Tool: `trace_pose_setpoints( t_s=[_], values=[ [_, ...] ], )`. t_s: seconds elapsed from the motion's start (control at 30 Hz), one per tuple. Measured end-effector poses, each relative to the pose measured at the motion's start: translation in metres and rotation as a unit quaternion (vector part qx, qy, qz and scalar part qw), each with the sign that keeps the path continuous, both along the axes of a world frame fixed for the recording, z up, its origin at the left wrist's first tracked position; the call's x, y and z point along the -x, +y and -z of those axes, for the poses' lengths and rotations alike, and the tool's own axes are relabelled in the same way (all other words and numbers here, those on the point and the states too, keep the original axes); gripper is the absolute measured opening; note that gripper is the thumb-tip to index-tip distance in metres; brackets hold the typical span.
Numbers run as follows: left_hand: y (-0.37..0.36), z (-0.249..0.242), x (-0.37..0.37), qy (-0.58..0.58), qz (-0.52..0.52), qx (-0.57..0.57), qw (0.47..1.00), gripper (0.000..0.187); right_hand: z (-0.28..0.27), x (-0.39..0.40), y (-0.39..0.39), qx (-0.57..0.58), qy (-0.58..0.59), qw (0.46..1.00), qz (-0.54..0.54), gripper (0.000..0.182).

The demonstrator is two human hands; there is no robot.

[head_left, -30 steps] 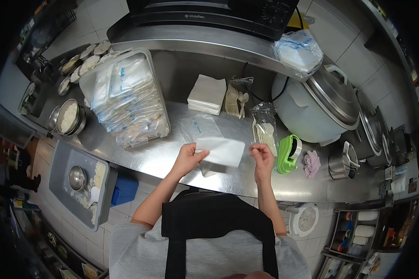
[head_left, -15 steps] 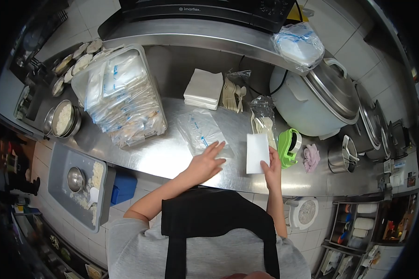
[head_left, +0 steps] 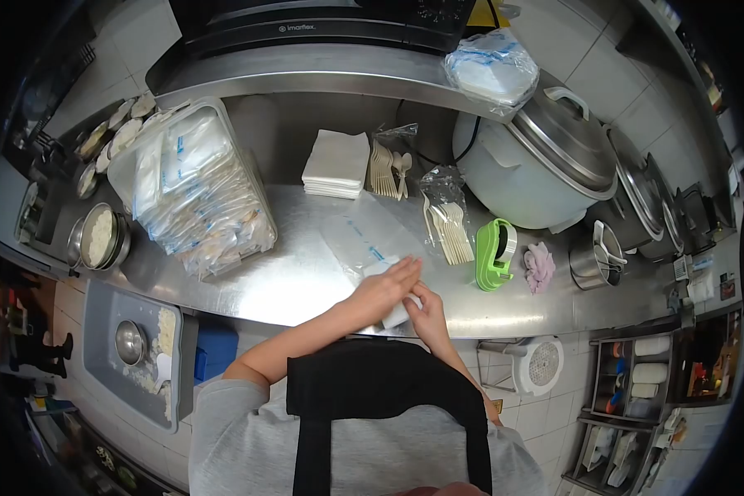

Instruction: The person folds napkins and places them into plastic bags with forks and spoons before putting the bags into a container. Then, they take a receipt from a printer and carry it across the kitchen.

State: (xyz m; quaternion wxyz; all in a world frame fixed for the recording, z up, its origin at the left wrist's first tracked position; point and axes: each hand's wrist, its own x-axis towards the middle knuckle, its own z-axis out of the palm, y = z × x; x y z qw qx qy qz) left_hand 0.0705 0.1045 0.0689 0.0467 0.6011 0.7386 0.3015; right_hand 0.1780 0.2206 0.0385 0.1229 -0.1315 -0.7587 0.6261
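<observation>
A folded white paper napkin (head_left: 396, 317) lies slanted at the near end of a clear plastic bag (head_left: 351, 231) with blue print, which rests flat on the steel counter. My left hand (head_left: 386, 290) is laid across the napkin with its fingers stretched out, and it covers the napkin's middle. My right hand (head_left: 428, 317) grips the napkin's right side, its fingertips tucked close under the left fingers. Beyond the bag stands a stack of white napkins (head_left: 336, 161). Bagged forks (head_left: 450, 230) lie to the right, beside a green tape dispenser (head_left: 493, 255).
A plastic bin (head_left: 266, 198) piled with packed clear bags stands at the left. More forks and spoons (head_left: 390, 171) lie at the back. At right are a large lidded pot (head_left: 517, 178), a pink cloth (head_left: 539, 268) and a metal container (head_left: 589, 264). A grey tub (head_left: 107, 355) sits below the counter.
My right hand has brought the napkin leftward from near the tape dispenser to the bag's near end. The left hand has shifted slightly right, from the bag onto the napkin.
</observation>
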Motion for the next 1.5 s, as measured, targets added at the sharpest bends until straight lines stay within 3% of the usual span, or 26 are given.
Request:
trace_pose_setpoints(
  t_s=[0.03,0.07,0.1,0.17,0.3,0.37,0.43,0.53,0.63,0.7,0.73,0.8,0.83,0.93,1.0,1.1,1.27,1.43,1.5],
  values=[
    [0.001,-0.004,-0.005,0.000,-0.001,-0.002,1.000,0.051,0.006,0.004,0.003,0.035,-0.023,0.999,-0.018,0.020],
    [0.001,-0.009,-0.008,-0.004,0.008,-0.005,1.000,0.052,0.020,0.008,0.001,0.168,0.002,0.986,-0.003,0.022],
    [0.000,-0.012,-0.011,-0.008,0.015,-0.007,1.000,0.052,0.014,0.012,-0.004,0.166,0.001,0.986,-0.008,0.022],
    [-0.001,-0.013,-0.015,0.016,0.012,-0.009,1.000,0.056,-0.001,0.019,-0.010,0.459,0.020,0.886,0.057,0.028],
    [-0.011,-0.021,-0.007,0.003,-0.046,-0.023,0.999,0.059,0.000,0.029,-0.005,0.367,-0.005,0.930,0.016,0.034],
    [-0.018,-0.025,0.007,0.000,-0.088,-0.019,0.996,0.059,-0.018,0.024,-0.005,0.120,0.021,0.992,0.019,0.039],
    [-0.025,-0.028,0.018,0.046,-0.173,-0.028,0.983,0.058,-0.033,0.020,-0.008,0.096,0.043,0.994,0.008,0.038],
    [-0.025,-0.020,0.019,0.049,-0.169,-0.057,0.983,0.057,-0.035,0.021,-0.017,0.057,0.090,0.994,0.003,0.038],
    [-0.024,-0.029,0.008,0.046,-0.134,-0.066,0.988,0.058,-0.023,0.033,-0.019,0.082,0.058,0.995,-0.019,0.040],
    [-0.023,-0.031,-0.001,0.041,-0.117,-0.061,0.990,0.059,-0.030,0.038,-0.018,0.267,-0.105,0.957,-0.032,0.041],
    [-0.021,-0.027,-0.006,0.041,-0.097,-0.063,0.992,0.060,-0.029,0.042,-0.019,0.266,-0.105,0.958,-0.033,0.041],
    [-0.018,-0.023,-0.013,0.063,-0.069,-0.067,0.993,0.062,-0.022,0.050,-0.025,0.469,0.024,0.882,-0.032,0.038],
    [-0.018,-0.023,-0.016,0.063,-0.068,-0.068,0.993,0.062,-0.018,0.054,-0.026,0.469,0.024,0.883,-0.032,0.038],
    [-0.020,-0.025,-0.023,0.048,-0.051,-0.043,0.997,0.063,-0.004,0.068,-0.024,0.402,-0.002,0.916,0.016,0.040],
    [-0.021,-0.024,-0.028,0.058,-0.045,-0.052,0.996,0.068,0.012,0.077,-0.017,0.131,0.092,0.987,-0.024,0.043],
    [-0.023,-0.021,-0.029,0.062,-0.046,-0.031,0.997,0.069,0.040,0.087,-0.010,-0.022,0.114,0.992,-0.041,0.043],
    [-0.026,0.004,-0.024,0.067,-0.064,0.010,0.996,0.068,0.094,0.081,0.000,-0.099,0.039,0.992,-0.073,0.044],
    [-0.017,0.026,-0.033,0.120,-0.027,-0.064,0.990,0.059,0.089,0.085,0.003,-0.126,0.022,0.986,-0.108,0.045],
    [-0.015,0.023,-0.037,0.126,-0.007,-0.038,0.991,0.055,0.076,0.095,-0.004,-0.055,0.072,0.992,-0.087,0.043]
  ],
)
